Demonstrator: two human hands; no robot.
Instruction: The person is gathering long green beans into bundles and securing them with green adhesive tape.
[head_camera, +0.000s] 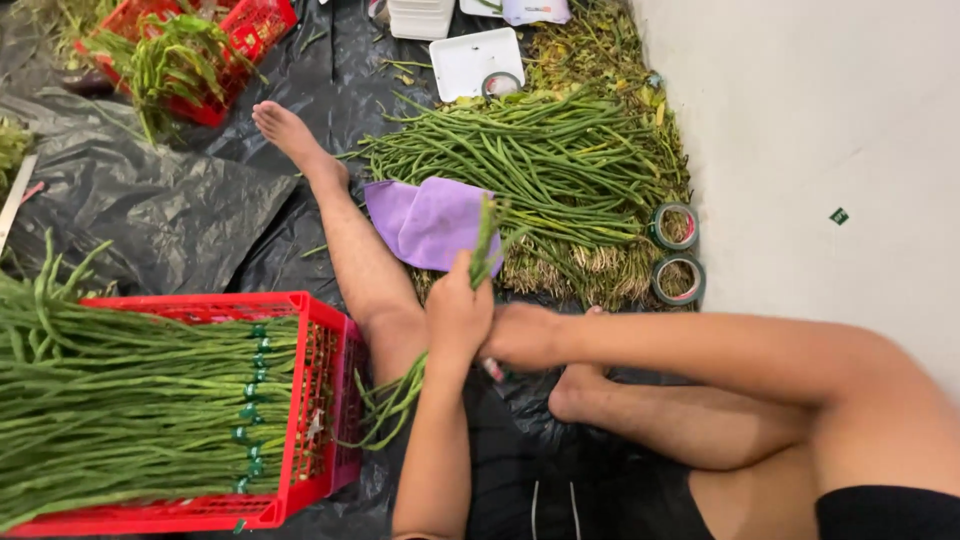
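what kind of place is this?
Likely an informal produce-bundling spot on a floor: black plastic sheeting, a loose pile of long beans, a red crate of tied bundles, green tape rolls.

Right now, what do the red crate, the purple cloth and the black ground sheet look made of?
Red lattice crate: rigid moulded plastic, judging by its even grid walls. Purple cloth: soft matte fabric, folded limp. Black ground sheet: thin plastic film, probably; glossy and wrinkled.

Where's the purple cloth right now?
In the head view, the purple cloth lies centre frame on the loose bean pile, beside the outstretched leg, just above the left hand.
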